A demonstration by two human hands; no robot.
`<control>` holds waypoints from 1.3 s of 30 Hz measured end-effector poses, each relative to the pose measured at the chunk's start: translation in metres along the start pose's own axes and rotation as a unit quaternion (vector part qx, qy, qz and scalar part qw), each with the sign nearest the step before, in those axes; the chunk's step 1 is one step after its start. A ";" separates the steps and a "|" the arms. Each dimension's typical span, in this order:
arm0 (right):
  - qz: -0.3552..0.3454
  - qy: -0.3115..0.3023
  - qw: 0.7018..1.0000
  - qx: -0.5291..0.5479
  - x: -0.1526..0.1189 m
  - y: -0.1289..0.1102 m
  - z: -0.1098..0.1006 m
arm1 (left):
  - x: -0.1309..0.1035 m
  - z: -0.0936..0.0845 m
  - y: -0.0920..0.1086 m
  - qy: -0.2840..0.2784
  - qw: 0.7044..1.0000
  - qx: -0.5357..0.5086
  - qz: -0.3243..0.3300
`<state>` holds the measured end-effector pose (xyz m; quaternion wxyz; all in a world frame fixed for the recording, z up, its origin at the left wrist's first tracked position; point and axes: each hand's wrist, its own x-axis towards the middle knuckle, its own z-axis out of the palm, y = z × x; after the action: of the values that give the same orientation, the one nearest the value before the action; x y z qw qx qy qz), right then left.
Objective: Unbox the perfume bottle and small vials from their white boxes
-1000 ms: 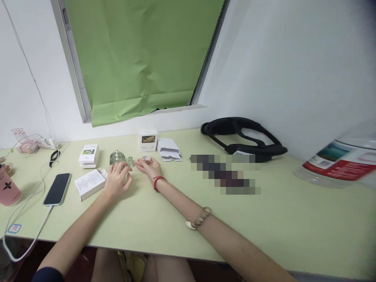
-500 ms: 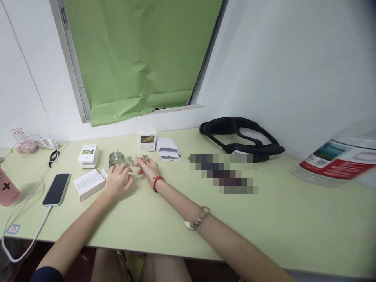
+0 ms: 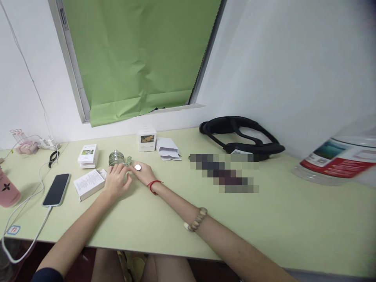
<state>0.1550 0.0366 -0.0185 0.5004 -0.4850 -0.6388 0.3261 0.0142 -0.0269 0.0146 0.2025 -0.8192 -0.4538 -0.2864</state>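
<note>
While the left hand crowds the front of the glass jar, its fingers curl so that nobody can tell whether they clasp anything. Right beside it, the right hand appears to pinch a small round-faced piece, pale disc turned to view! Just beyond the fingertips, close by the jar, sits the little glass vial, and that's the danger spot: with both hands packed in so tightly, one stray knuckle could topple it. A loose pinch might also drop the piece onto the table, and a bump could unsettle the jar's knobbed top. Now the containers: the jar is clear glass, yet its contents can't be made out, nor the vial's. The white carton lies next to the left hand, insides hidden; the picture box stands farther back, contents unseen.
</note>
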 end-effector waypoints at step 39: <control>-0.071 -0.072 0.995 -0.024 0.001 0.004 0.002 | -0.001 0.001 0.005 -0.250 0.964 -0.083 0.026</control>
<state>0.1545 0.0388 -0.0224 0.4632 -0.4256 -0.7136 0.3084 0.0178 -0.0296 0.0126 0.0211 -0.8901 -0.4433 -0.1034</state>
